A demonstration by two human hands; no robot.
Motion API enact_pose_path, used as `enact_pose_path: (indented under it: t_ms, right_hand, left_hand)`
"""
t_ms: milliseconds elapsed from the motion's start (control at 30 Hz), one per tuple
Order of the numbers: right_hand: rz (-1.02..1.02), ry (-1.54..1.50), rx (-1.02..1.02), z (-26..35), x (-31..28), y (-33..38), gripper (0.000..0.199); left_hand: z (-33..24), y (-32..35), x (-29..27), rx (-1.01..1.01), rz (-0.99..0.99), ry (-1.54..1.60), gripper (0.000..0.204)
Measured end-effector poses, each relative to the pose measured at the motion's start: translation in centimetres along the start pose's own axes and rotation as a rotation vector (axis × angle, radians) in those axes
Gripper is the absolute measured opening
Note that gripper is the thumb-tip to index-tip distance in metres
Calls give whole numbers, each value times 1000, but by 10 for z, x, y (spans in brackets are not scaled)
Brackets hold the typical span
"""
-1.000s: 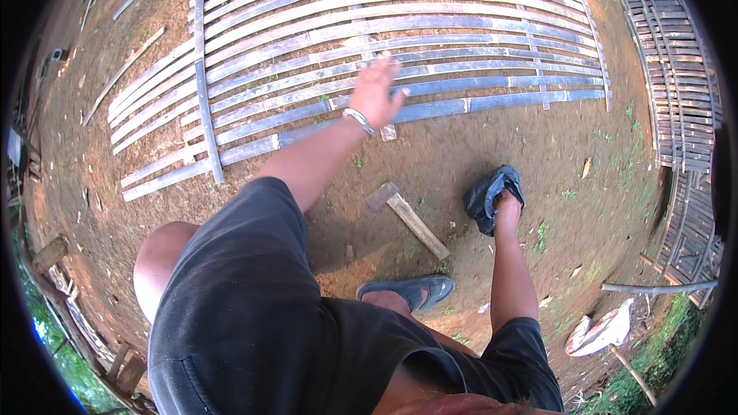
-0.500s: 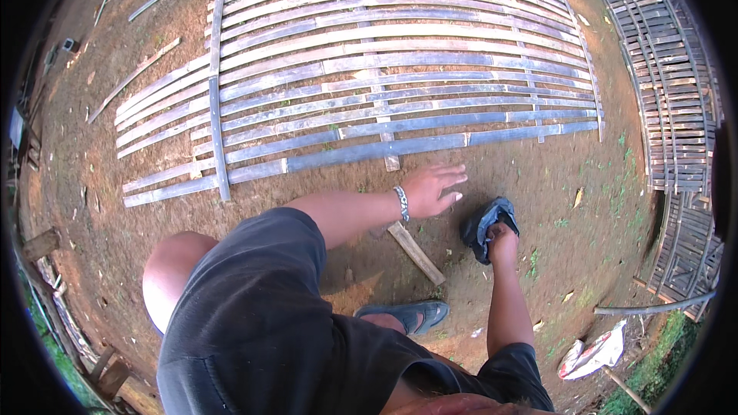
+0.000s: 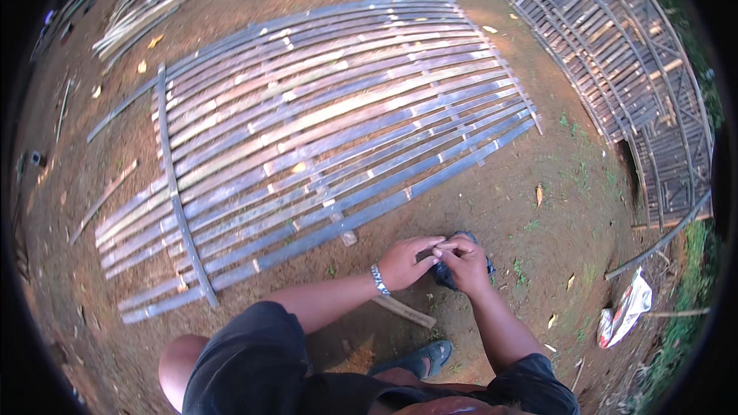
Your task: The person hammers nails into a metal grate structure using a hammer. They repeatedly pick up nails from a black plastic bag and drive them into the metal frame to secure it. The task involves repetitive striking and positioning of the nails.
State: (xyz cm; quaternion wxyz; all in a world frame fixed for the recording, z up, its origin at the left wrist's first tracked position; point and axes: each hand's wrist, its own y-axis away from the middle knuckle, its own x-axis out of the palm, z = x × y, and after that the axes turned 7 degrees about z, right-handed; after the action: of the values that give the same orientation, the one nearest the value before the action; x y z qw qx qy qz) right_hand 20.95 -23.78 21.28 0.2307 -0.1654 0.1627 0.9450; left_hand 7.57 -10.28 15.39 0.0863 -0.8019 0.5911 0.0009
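Observation:
My left hand (image 3: pixel 406 263), with a bracelet at its wrist, meets my right hand (image 3: pixel 467 263) in front of me. Thumbs and fingertips are pinched close together. Whatever sits between them is too small to make out. Right below my hands is a crumpled dark plastic bag (image 3: pixel 444 277), partly hidden by my right hand. Beyond them lies a large panel of bamboo slats (image 3: pixel 307 154) on the ground, its long strips crossed by a few cross strips. A short wooden piece (image 3: pixel 405 311) rests on the soil by my left forearm.
At right stands a dark bamboo rack (image 3: pixel 588 38). A white sack (image 3: pixel 626 311) lies at the lower right near a thin pole. Loose bamboo strips (image 3: pixel 146 19) are piled at the far left. My sandalled foot (image 3: pixel 415 361) is below the hands.
My right hand has come out of the bag's opening, and my left has moved in to meet it, its spread fingers now pinched. The view has turned, showing more ground at the far left.

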Motion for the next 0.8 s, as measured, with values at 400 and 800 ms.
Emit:
enact_pose_path:
  t_ms: [400, 800]
  right_hand:
    - [118, 19, 64, 23, 31, -17, 17]
    - [-473, 213, -911, 201, -88, -11, 31]
  left_hand:
    - [15, 21, -43, -266, 13, 251, 31]
    - [-236, -40, -244, 995, -601, -149, 20]
